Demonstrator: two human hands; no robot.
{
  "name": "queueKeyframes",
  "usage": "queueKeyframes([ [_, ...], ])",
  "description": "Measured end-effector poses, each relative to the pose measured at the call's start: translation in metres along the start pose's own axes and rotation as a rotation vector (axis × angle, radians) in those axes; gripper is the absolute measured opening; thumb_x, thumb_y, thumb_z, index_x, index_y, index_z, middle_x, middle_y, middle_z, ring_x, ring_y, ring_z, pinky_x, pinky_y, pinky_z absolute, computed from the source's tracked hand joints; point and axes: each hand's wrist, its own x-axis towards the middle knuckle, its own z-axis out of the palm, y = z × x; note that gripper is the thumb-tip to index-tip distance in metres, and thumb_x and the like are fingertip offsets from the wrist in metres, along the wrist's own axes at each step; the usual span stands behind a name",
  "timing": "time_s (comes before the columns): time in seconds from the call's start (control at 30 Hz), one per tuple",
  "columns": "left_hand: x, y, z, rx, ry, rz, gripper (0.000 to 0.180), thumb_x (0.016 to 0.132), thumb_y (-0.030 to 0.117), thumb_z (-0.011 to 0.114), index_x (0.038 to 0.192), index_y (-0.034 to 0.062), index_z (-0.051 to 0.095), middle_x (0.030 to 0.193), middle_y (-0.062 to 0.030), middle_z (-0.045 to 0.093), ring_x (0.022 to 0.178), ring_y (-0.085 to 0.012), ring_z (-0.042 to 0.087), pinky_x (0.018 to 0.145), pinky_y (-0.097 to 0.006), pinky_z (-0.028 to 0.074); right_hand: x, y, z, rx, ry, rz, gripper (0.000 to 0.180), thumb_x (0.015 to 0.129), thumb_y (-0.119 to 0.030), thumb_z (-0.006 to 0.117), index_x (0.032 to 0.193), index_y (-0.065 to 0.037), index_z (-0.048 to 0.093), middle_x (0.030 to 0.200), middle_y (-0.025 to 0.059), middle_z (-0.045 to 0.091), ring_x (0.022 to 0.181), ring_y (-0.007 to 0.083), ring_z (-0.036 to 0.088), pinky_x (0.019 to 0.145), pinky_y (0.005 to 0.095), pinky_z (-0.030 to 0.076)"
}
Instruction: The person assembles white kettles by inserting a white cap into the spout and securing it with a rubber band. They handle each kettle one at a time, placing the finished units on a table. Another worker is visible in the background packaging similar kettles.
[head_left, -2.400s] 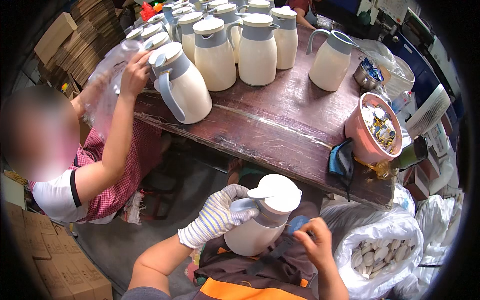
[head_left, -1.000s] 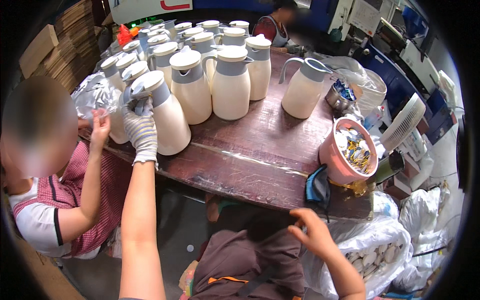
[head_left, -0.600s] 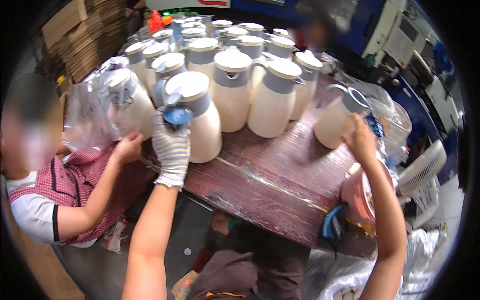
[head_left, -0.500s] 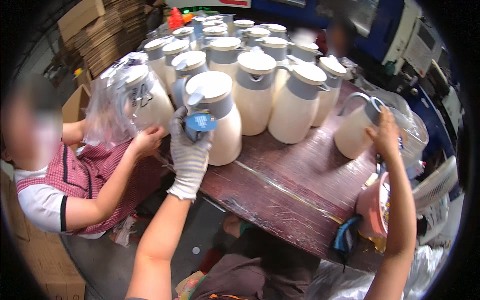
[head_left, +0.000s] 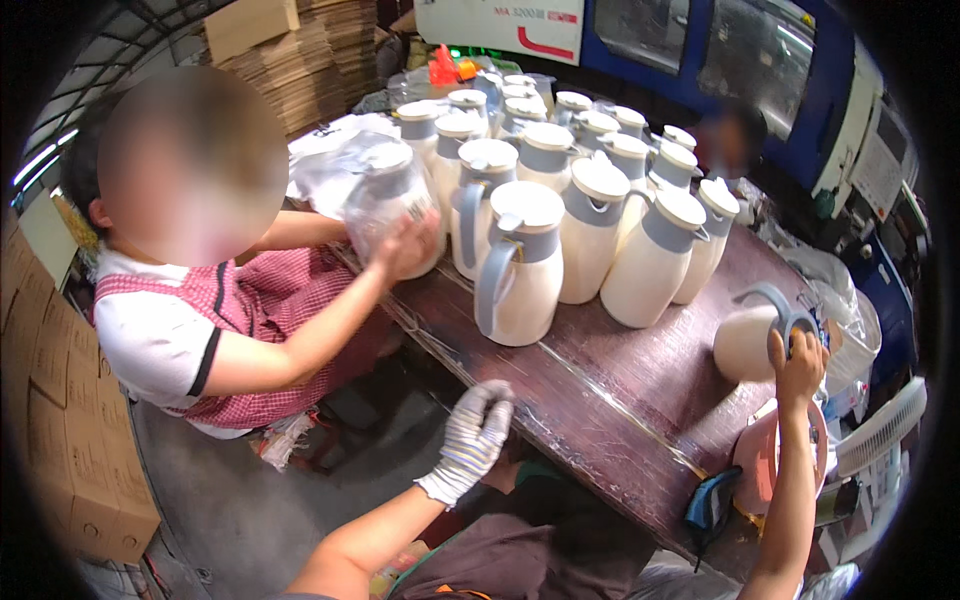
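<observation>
My left hand (head_left: 472,440), in a striped knit glove, is off the near table edge with its fingers loosely bent and nothing visible in it. Beyond it stands the nearest lidded jug (head_left: 525,285), cream with a grey neck and handle and a white lid. At the right side of the table my bare right hand (head_left: 799,362) grips the grey rim of a lidless jug (head_left: 745,345), which is tilted. Several more lidded jugs (head_left: 590,230) stand grouped behind. On the left, a co-worker's hand (head_left: 408,247) holds a jug in a clear plastic bag (head_left: 365,205).
Beside my right forearm are a pink bucket (head_left: 760,455), a blue-black pouch (head_left: 710,500) at the table edge and a white slatted basket (head_left: 885,425). Cardboard boxes (head_left: 90,470) stack at the left. The dark red table (head_left: 600,390) has a seam strip.
My left hand has drawn back from the nearest jug towards me; the blue tag it held is out of sight. My right hand has stayed on the lidless jug. The co-worker's bagged jug has shifted.
</observation>
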Motion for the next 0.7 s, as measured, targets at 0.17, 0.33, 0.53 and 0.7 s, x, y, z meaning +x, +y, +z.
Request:
queueKeyframes([
  [0.17, -0.011, 0.099, 0.004, 0.137, -0.292, 0.112, 0.032, 0.086, 0.017, 0.067, 0.114, 0.0043, 0.058, 0.106, -0.0091, 0.063, 0.097, -0.0215, 0.06, 0.088, -0.032, 0.048, -0.056, -0.032, -0.114, 0.387, -0.053, 0.082, 0.03, 0.088, -0.025, 0.063, 0.079, 0.002, 0.052, 0.082, 0.019, 0.052, 0.081, 0.0375, 0.049, 0.075, 0.044, 0.038],
  [0.33, -0.044, 0.142, 0.038, 0.468, -0.779, 0.32, 0.048, 0.079, 0.029, 0.069, 0.117, 0.0038, 0.054, 0.103, -0.0183, 0.062, 0.097, -0.0334, 0.062, 0.084, -0.041, 0.048, -0.151, -0.099, -0.212, 0.686, -0.309, 0.009, 0.026, 0.083, -0.022, 0.065, 0.091, 0.001, 0.056, 0.089, 0.0161, 0.053, 0.082, 0.0329, 0.051, 0.075, 0.0427, 0.041],
  [0.53, -0.096, 0.081, 0.039, -0.017, -0.996, -0.42, 0.033, 0.083, 0.02, 0.067, 0.112, 0.0075, 0.058, 0.087, -0.0053, 0.063, 0.08, -0.0155, 0.059, 0.075, -0.029, 0.047, -0.273, -0.04, -0.256, 0.55, -0.344, 0.385, 0.026, 0.09, -0.015, 0.06, 0.11, 0.0, 0.065, 0.104, 0.0191, 0.064, 0.099, 0.0301, 0.06, 0.09, 0.039, 0.045],
  [0.7, -0.112, 0.07, 0.031, -0.408, -0.84, -0.479, 0.024, 0.088, 0.007, 0.065, 0.112, 0.0048, 0.059, 0.093, 0.0041, 0.06, 0.086, -0.0039, 0.053, 0.078, -0.02, 0.043, -0.393, 0.016, -0.302, 0.197, -0.359, 1.273, 0.036, 0.092, -0.021, 0.056, 0.118, 0.005, 0.059, 0.115, 0.0198, 0.061, 0.105, 0.0358, 0.058, 0.092, 0.0415, 0.046],
])
